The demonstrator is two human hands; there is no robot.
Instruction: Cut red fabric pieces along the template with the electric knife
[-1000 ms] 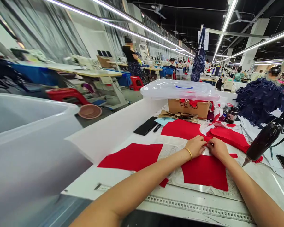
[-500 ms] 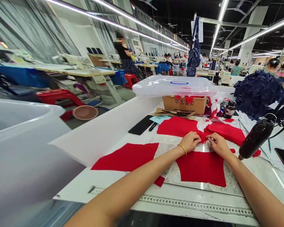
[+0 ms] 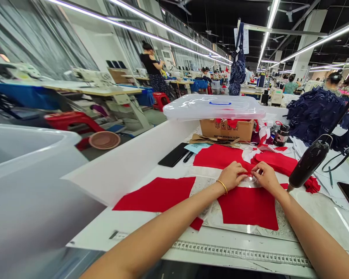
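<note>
My left hand (image 3: 232,176) and my right hand (image 3: 266,178) meet over the middle of the white table, their fingertips pinching an edge of red fabric (image 3: 219,157). A gold bangle (image 3: 222,186) circles my left wrist. Just below my hands lies a square red fabric panel (image 3: 247,207), and another red panel (image 3: 155,195) lies to the left of my left forearm. Further red pieces (image 3: 275,162) are heaped at the upper right. Beneath the panels is a transparent plastic sheet (image 3: 244,228). My fingers hide the exact pinched edge.
A black steam iron (image 3: 308,164) hangs right of my right hand. Nearby are a black phone (image 3: 173,155), a cardboard box (image 3: 227,130) under a clear plastic box (image 3: 213,107), and a large translucent bin (image 3: 26,174) at left. A co-worker (image 3: 333,83) stands behind navy fabric (image 3: 317,116).
The view has shifted slightly left and up. My hands have drawn a little closer over the red fabric edge, and the hanging iron now sits further left.
</note>
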